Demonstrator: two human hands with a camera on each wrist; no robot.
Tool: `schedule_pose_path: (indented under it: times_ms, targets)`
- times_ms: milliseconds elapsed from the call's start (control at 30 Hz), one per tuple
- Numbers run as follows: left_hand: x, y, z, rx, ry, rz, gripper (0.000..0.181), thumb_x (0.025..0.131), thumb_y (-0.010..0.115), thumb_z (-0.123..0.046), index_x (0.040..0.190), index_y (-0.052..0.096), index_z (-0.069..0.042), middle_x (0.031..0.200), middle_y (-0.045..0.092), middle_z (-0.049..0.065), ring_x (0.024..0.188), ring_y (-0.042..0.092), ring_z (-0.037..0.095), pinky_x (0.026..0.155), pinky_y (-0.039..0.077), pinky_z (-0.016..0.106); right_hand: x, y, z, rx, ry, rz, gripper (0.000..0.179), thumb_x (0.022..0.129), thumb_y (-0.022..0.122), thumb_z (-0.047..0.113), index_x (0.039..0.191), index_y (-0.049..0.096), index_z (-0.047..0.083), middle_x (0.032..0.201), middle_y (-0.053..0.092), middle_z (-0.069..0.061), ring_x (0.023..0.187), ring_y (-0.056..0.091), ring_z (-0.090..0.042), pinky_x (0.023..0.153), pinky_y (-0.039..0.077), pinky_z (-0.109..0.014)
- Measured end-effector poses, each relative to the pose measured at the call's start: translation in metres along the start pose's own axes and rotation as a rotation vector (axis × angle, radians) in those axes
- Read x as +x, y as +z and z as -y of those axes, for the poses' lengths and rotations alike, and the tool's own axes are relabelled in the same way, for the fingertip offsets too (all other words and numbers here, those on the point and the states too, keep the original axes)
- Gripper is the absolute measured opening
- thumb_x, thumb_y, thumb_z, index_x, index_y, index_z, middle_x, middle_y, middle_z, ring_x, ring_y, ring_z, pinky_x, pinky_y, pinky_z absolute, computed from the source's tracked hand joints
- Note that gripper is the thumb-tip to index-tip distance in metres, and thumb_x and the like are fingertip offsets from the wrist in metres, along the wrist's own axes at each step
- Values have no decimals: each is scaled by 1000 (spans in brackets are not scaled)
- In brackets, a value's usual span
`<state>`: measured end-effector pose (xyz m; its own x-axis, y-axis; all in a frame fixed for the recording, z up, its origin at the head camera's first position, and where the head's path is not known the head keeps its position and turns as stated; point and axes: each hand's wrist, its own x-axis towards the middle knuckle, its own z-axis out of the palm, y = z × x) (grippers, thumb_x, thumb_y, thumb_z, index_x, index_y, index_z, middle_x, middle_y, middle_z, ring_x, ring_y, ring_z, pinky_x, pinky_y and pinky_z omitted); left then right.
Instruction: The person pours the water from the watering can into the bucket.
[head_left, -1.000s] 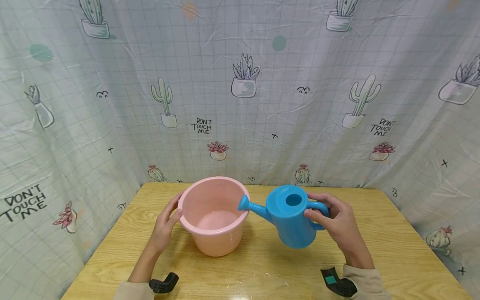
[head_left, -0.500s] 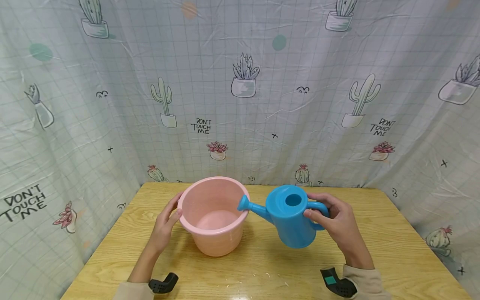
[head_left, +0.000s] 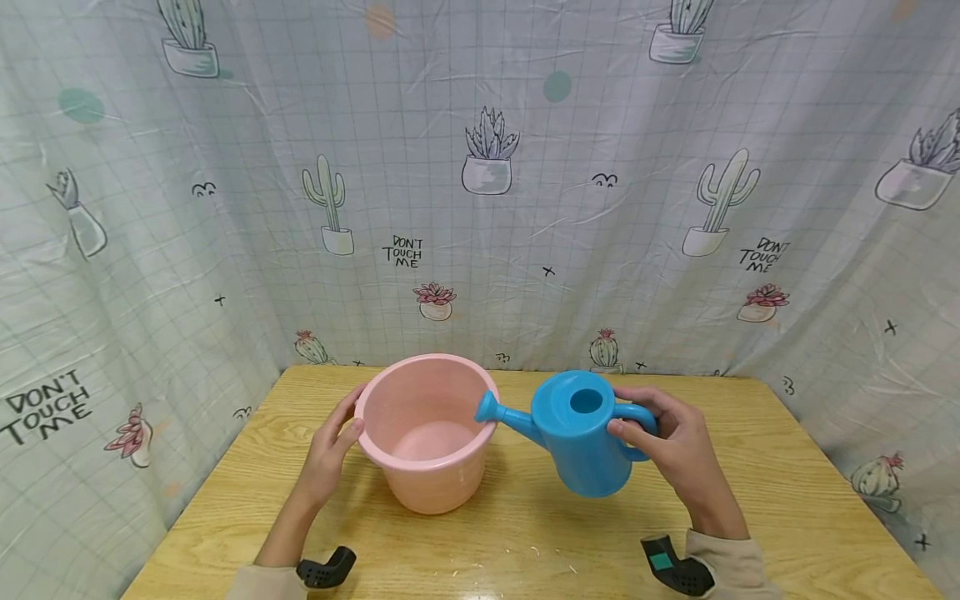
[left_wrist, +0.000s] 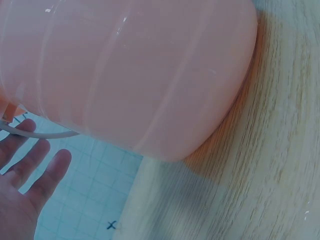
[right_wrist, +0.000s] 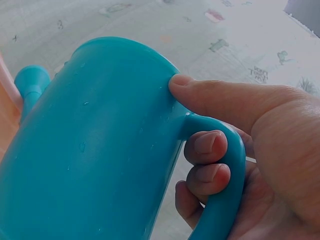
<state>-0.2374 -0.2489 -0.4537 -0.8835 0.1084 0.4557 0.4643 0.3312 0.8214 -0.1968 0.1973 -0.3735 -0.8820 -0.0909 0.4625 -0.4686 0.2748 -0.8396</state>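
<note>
A pink plastic bucket [head_left: 438,487] stands on the wooden table, and its inside shows pink bottom and wall with nothing else visible. My left hand [head_left: 327,454] holds its left rim, the thumb at the near side and the fingers farther back. In the left wrist view, three fingers [left_wrist: 55,167] of that hand extend beside the bucket's thin grey handle [left_wrist: 50,134]. My right hand [head_left: 671,433] grips the handle of a blue watering can [head_left: 588,458], with the thumb against the can's upper edge. The spout overlaps the bucket's right rim. Droplets cling to the can's side.
The wooden table [head_left: 780,492] is bordered by a hanging curtain [head_left: 555,225] printed with cacti at the back and both sides. Small wet specks [head_left: 534,550] glint on the tabletop near the front. Each wrist wears a black device [head_left: 328,568].
</note>
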Motion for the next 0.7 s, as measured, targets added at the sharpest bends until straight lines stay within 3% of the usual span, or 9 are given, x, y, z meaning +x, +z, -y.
schedule_pose_path:
  times_ms: [700]
  targets:
    - [0,0,1,-2,3,1,50,102,40,-9,151,34,-16,153,38,11,131,36,-8,98,33,7,0,1,3,-1,21,5,38,88,67,1,125,60,-3,106,68,15,96,67,-5,82,53,-21]
